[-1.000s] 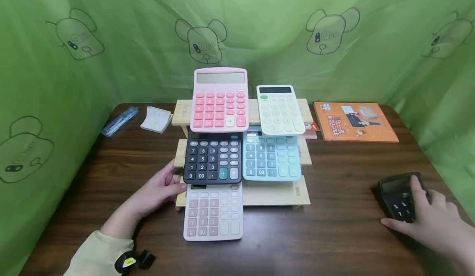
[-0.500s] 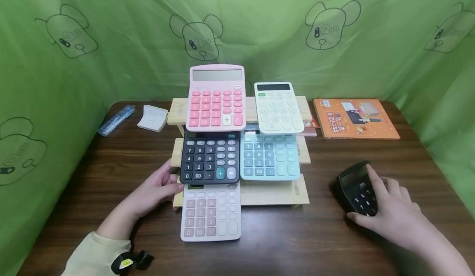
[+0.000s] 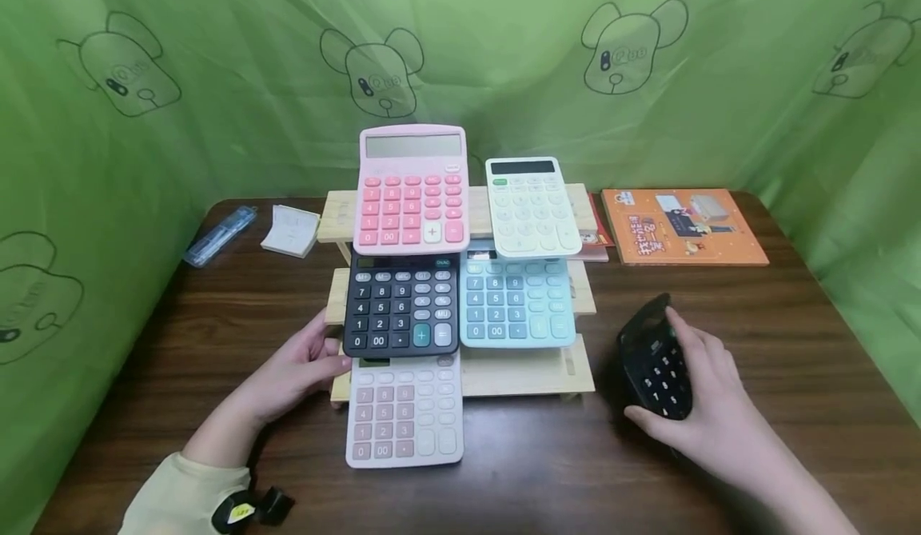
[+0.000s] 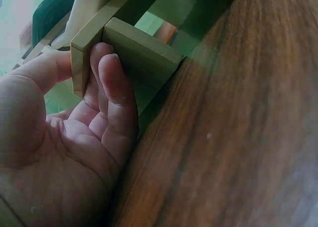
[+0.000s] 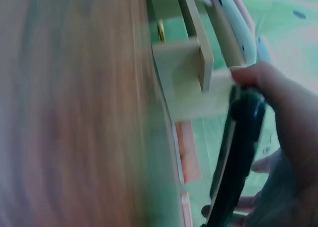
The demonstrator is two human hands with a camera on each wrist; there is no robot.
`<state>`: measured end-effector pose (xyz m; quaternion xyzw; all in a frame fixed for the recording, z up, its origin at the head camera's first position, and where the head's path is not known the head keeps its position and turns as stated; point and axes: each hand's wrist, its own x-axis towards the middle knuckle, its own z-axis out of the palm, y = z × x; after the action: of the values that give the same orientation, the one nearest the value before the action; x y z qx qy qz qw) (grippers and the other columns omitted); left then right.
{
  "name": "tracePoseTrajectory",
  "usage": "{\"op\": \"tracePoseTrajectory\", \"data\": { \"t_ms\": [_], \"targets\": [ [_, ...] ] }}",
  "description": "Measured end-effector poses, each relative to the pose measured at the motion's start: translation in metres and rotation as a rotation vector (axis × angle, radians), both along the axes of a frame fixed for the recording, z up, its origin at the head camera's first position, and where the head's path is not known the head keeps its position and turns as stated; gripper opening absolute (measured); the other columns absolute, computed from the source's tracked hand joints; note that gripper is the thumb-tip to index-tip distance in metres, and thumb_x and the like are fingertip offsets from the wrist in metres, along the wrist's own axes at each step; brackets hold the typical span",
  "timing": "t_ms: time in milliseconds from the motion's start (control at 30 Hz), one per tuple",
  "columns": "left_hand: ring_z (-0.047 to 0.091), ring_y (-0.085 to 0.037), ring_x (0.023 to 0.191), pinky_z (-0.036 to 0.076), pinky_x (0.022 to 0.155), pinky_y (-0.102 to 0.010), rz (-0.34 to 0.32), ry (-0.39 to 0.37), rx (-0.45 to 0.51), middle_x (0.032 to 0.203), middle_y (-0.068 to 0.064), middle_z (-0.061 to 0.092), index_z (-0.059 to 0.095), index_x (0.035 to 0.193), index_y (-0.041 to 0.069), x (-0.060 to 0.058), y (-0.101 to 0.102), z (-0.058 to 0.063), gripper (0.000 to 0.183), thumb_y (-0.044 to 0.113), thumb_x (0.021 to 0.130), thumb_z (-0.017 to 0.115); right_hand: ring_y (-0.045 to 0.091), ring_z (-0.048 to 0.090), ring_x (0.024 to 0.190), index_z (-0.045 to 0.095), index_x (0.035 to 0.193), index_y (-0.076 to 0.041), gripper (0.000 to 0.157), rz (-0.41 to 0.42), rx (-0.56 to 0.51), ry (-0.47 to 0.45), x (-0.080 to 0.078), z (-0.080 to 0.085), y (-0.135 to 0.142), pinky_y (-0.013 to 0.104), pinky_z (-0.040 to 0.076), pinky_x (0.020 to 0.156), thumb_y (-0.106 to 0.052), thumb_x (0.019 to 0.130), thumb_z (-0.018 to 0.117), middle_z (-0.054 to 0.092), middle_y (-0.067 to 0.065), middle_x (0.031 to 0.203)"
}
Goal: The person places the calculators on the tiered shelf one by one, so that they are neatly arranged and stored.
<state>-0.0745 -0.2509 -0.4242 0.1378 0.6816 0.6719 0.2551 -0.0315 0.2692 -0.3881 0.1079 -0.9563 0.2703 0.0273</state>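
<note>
A three-step wooden rack [image 3: 528, 373] stands mid-table. My left hand [image 3: 291, 377] pinches the end of its lowest board [image 4: 78, 63] between thumb and fingers. To the rack's right, my right hand [image 3: 708, 403] holds a black calculator [image 3: 653, 363], tilted, with its keys facing up and left; in the right wrist view this calculator [image 5: 238, 137] appears edge-on between thumb and fingers. Pink [image 3: 412, 169] and white calculators [image 3: 534, 207] lean on the top step. Dark [image 3: 392, 311] and light blue calculators [image 3: 518, 311] sit on the middle one, and a pale calculator [image 3: 405, 419] occupies the bottom left.
At the back right lies an orange book [image 3: 683, 227], with a red booklet [image 3: 599, 231] partly hidden behind the rack. A small white notepad [image 3: 291, 231] and a clear blue case [image 3: 220, 237] lie at the back left. Green fabric [image 3: 468, 55] walls the table in.
My right hand has carried the black calculator leftward from the table's right side toward the rack and tilted it more upright. The left hand keeps its hold on the rack.
</note>
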Motion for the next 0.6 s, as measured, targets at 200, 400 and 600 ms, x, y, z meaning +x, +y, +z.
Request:
{"op": "tracePoseTrajectory", "data": {
  "t_ms": [200, 400, 600],
  "targets": [
    [0.065, -0.041, 0.068, 0.057, 0.057, -0.048, 0.012, -0.009, -0.006, 0.109, -0.027, 0.065, 0.012, 0.154, 0.023, -0.001, 0.002, 0.004, 0.071, 0.005, 0.099, 0.053, 0.031, 0.036, 0.120, 0.020, 0.155, -0.029, 0.123, 0.089, -0.019, 0.033, 0.016, 0.006, -0.028, 0.068, 0.046, 0.080, -0.052, 0.057, 0.090, 0.031, 0.014, 0.144],
    [0.067, -0.040, 0.074, 0.058, 0.060, -0.047, 0.027, -0.009, -0.020, 0.109, -0.026, 0.066, 0.012, 0.154, 0.023, 0.000, 0.003, 0.005, 0.072, 0.005, 0.098, 0.055, 0.033, 0.033, 0.121, 0.024, 0.153, -0.031, 0.121, 0.101, 0.056, 0.040, 0.020, 0.007, -0.041, 0.053, 0.035, 0.085, -0.058, 0.055, 0.088, 0.031, 0.014, 0.145],
    [0.066, -0.041, 0.080, 0.058, 0.066, -0.048, 0.037, -0.013, -0.040, 0.110, -0.025, 0.065, 0.012, 0.154, 0.026, 0.002, 0.001, 0.003, 0.072, 0.008, 0.098, 0.055, 0.032, 0.032, 0.124, 0.035, 0.149, -0.026, 0.112, 0.117, 0.056, 0.089, 0.020, 0.005, -0.046, 0.047, 0.030, 0.085, -0.063, 0.055, 0.086, 0.028, 0.012, 0.150]
  ]
}}
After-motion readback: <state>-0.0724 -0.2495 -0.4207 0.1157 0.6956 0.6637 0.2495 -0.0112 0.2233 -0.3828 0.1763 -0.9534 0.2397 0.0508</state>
